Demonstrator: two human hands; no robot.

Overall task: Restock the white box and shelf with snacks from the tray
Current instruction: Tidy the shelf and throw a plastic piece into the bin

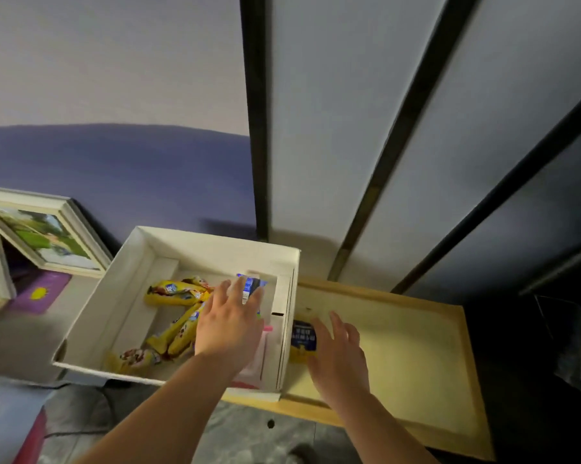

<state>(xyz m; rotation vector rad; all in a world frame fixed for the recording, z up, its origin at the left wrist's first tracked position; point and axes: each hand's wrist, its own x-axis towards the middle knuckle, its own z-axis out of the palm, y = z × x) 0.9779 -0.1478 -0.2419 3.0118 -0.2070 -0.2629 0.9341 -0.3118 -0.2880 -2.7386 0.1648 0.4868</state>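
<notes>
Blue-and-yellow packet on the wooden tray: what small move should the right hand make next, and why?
Probably curl the right hand round the blue-and-yellow packet: its fingers are spread over it, not yet gripping, and it is the only snack visible on the wooden tray.

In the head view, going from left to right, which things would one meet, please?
Framed picture → yellow snacks → left hand → dark blue packet → right hand → tray rim.
</notes>
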